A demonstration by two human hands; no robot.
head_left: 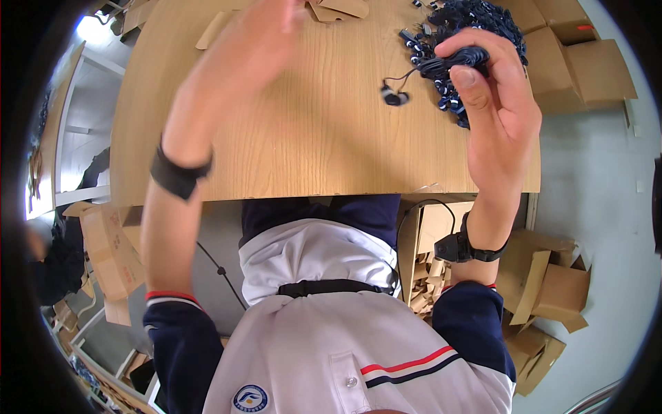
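Thumb and fingers of my right hand point(507, 103) close round a coiled bundle of black earphone cable point(452, 63), at the right of the table. Earbuds point(394, 96) on short leads dangle from the bundle's left end. Just behind and below this hand lies a heap of dark bundled earphones point(476, 17), partly covered by the hand. My left hand point(258, 45) is raised over the far left of the table, smeared by motion; its finger position is unclear. Nearest to it are flat brown cardboard pieces point(341, 8) at the table's far edge.
The wooden table point(331, 155) ends just in front of my waist. Opened cardboard boxes point(569, 65) stand beyond its right side, with more boxes point(552, 283) on the floor. A box of cardboard scraps point(424, 279) sits below the front edge. White shelving point(86, 124) is at the left.
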